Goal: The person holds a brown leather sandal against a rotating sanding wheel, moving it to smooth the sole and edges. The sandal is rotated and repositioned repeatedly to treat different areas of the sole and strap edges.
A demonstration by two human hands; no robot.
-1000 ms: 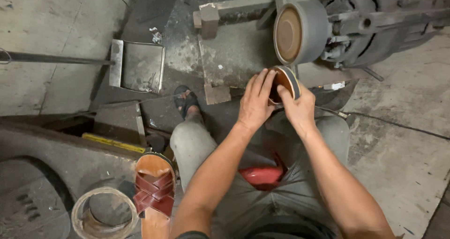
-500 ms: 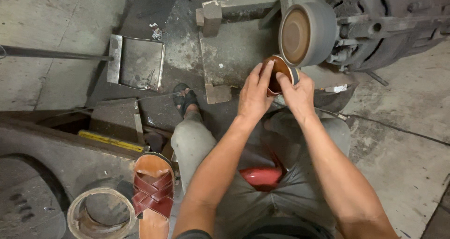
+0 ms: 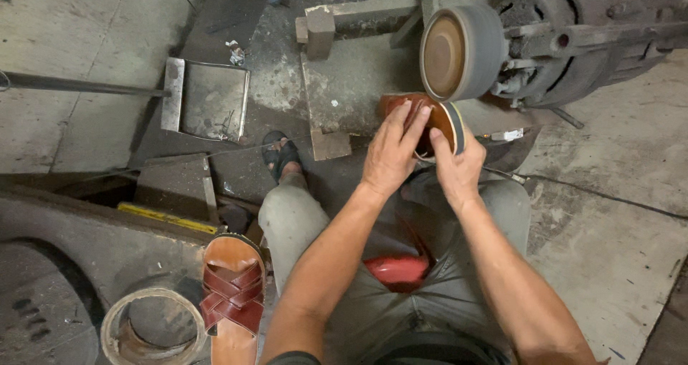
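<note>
My left hand (image 3: 390, 150) and my right hand (image 3: 455, 166) both grip a brown leather sandal (image 3: 438, 121) turned on its side, its dark sole edge facing right. The sandal sits just below a grey grinding wheel (image 3: 459, 50) with a brown face, mounted on a dark motor (image 3: 580, 35). Whether the sole touches the wheel cannot be told. My left fingers lie over the sandal's upper; my right thumb and fingers hold its lower end.
A matching brown woven-strap sandal (image 3: 231, 293) lies at lower left beside a tan ring (image 3: 147, 329). A red stool seat (image 3: 398, 270) shows between my knees. A metal tray (image 3: 208, 100) and a wooden block (image 3: 319, 28) lie on the floor. My sandalled foot (image 3: 281, 154) rests ahead.
Both hands have lifted the sandal a little closer to the grinding wheel and turned it slightly. The view has shifted a bit; nothing else moved.
</note>
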